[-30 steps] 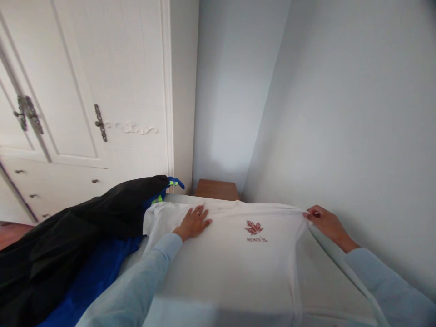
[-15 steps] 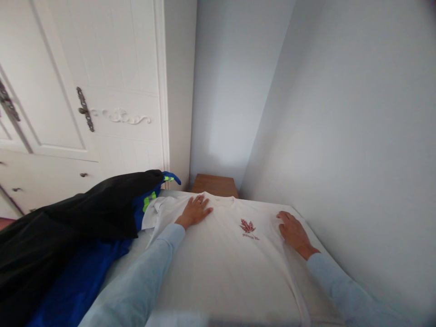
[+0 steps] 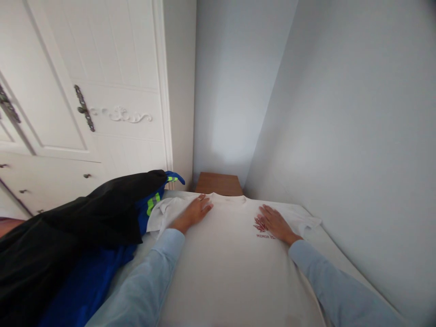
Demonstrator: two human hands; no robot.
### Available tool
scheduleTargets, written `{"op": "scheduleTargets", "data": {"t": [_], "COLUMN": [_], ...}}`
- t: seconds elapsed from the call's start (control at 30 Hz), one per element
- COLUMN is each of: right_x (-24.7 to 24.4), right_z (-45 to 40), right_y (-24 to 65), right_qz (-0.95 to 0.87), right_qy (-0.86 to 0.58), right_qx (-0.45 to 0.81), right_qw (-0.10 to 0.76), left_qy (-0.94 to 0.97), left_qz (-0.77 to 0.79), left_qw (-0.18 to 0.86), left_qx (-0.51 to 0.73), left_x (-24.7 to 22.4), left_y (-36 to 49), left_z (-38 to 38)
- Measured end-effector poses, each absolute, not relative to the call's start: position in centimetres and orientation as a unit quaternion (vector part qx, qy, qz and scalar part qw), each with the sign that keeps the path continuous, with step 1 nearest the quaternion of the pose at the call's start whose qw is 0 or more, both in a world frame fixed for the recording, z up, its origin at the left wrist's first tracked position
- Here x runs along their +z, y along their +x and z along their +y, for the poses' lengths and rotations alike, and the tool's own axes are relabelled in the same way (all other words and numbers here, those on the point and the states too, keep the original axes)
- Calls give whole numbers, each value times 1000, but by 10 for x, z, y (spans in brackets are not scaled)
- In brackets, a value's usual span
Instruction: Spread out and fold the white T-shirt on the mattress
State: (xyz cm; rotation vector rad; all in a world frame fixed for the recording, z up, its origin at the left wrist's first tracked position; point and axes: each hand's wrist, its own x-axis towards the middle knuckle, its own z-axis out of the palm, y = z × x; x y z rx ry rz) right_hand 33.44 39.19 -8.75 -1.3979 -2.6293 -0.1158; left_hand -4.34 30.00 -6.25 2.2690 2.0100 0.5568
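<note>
A white T-shirt (image 3: pixel 235 272) lies spread face up, its neckline at the far end and a red maple-leaf print with lettering on the chest. My left hand (image 3: pixel 194 212) rests flat on the shirt near the left shoulder, fingers stretched out. Palm down, my right hand (image 3: pixel 277 223) lies on the chest and partly covers the leaf print. Both hands are open and hold nothing. The left sleeve of the shirt is rumpled beside a dark garment; the right sleeve lies out toward the wall.
Black clothing (image 3: pixel 85 211) and blue clothing (image 3: pixel 85 277) with yellow-green reflective strips are heaped on the left. A white wardrobe (image 3: pixel 129 54) stands behind them. Past the shirt is a brown wooden surface (image 3: pixel 220 182) in the corner. A grey wall (image 3: pixel 357 113) runs along the right.
My right hand has moved left from the right shoulder onto the leaf print. The right sleeve now lies spread outward. My left hand stays near the left shoulder. The view has shifted slightly.
</note>
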Motion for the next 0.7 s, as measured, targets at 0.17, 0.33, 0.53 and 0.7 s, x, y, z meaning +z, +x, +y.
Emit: {"op": "scheduleTargets", "data": {"t": [0.17,0.33,0.53,0.7], "right_x": [-92,-93,-94,-92], "right_z": [399,406,407,401], "right_y": [339,342,340,332], "right_qz": [-882,-885,-881,-872], "right_qy": [-462,-455,-455,-469], "right_qx": [-24,3,15,17], "right_qw": [88,104,127,137], "left_qy": [741,702,702,703], "left_qz": [659,708,709,706], "left_qw": [-8,-6,-11,-25], "left_qx": [128,77,63,76], "left_x": [-64,-61,-61,-68], "left_y": [-55,-56,-55,-60], "left_z": [299,292,291,293]}}
